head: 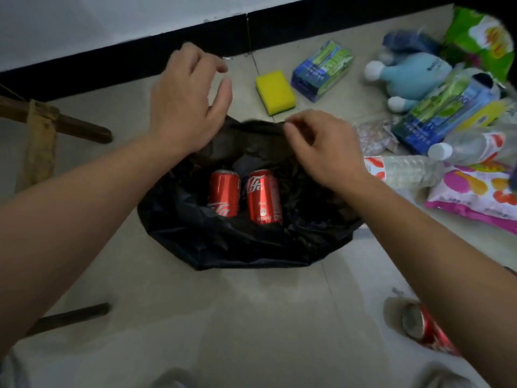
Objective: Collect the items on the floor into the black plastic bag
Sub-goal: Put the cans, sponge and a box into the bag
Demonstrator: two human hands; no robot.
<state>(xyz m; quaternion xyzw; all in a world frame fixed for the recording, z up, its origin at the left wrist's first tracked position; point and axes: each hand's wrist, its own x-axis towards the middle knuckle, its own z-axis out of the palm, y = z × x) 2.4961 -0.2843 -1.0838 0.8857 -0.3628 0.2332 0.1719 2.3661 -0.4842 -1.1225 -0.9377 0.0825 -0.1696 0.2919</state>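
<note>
A black plastic bag (229, 242) lies open on the tiled floor with two red cans (223, 193) (264, 196) lying inside it. My right hand (321, 147) pinches the bag's far rim near the middle. My left hand (187, 102) hovers over the bag's far left edge with fingers spread and relaxed, holding nothing. A yellow sponge (275, 89) lies just beyond the bag. A third red can (428, 329) lies on the floor at lower right, partly behind my right forearm.
At right lie a blue-green tissue pack (321, 70), a blue plush toy (411, 75), a long blue-green pack (444, 116), clear plastic bottles (405, 170), snack bags (475, 194) (481, 37). Wooden furniture legs (42, 127) stand at left. A black skirting (140, 57) runs along the wall.
</note>
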